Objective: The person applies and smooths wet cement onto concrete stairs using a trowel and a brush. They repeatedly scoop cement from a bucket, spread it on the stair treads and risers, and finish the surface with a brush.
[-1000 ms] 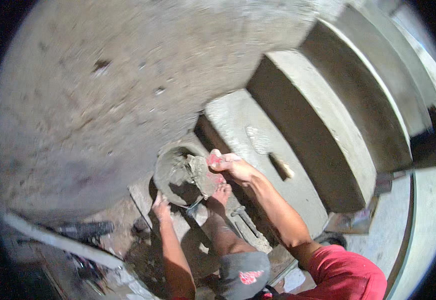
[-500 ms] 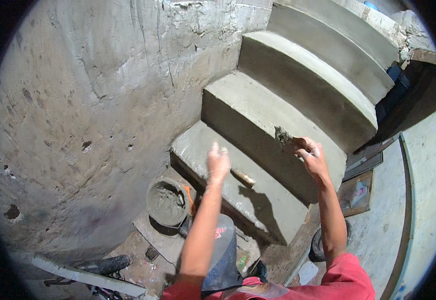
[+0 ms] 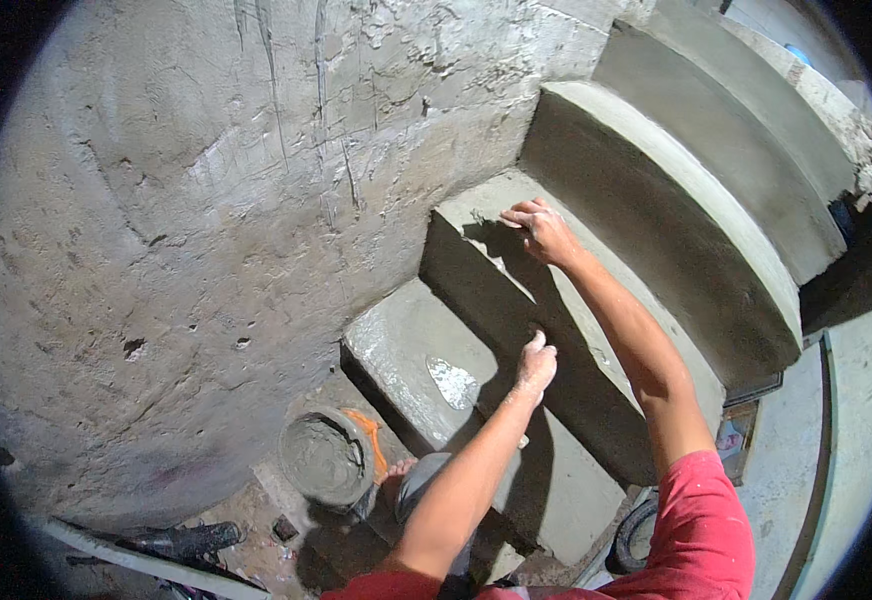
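My right hand (image 3: 546, 234) is over the front edge of the middle stair step (image 3: 624, 322), near the wall. Its fingers are bent together, and whatever they hold is hidden from this side. Wet, dark mortar lies beside the fingertips on that edge. Below it, my left hand (image 3: 536, 366) hovers in front of the step's riser, empty, index finger and thumb apart. On the lower step (image 3: 396, 335) lies a trowel (image 3: 453, 383), its shiny blade showing and its handle mostly hidden by my left arm and shadow.
A bucket (image 3: 369, 465) of grey mortar stands on the floor at lower left, with an orange piece of material (image 3: 369, 440) at its side. A rough plastered wall (image 3: 206, 230) rises on the left. More curved steps (image 3: 676, 175) climb to the upper right.
My right hand has moved left and up to the step's edge near the wall; the mortar-loaded piece it held is out of sight. My left hand has shifted right and slightly down.
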`<state>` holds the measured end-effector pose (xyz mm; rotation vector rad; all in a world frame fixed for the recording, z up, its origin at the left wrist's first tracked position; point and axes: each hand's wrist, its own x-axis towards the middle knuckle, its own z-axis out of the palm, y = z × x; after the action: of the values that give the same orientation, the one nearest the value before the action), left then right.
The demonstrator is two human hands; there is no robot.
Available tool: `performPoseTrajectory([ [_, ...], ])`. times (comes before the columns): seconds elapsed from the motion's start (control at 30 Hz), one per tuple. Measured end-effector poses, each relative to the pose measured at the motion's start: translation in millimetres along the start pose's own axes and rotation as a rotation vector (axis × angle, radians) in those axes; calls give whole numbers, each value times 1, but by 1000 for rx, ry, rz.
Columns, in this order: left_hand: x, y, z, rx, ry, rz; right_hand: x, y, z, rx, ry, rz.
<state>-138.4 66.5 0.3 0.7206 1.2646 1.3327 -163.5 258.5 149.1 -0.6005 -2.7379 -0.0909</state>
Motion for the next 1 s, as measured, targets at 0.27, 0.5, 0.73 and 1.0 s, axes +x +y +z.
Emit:
performPoseTrajectory([
  [0.27, -1, 6, 5, 100, 34, -52, 20, 29, 53, -120, -34, -74],
  [0.5, -6, -3, 24, -25, 132, -4, -10, 37, 30, -228, -292, -152],
  [0.73, -1, 1, 16, -97, 12, -82, -26, 31, -14, -367, -539, -118],
  [1.0, 10, -16, 17, -193, 17, -65, 75, 36, -16, -57, -229, -245],
])
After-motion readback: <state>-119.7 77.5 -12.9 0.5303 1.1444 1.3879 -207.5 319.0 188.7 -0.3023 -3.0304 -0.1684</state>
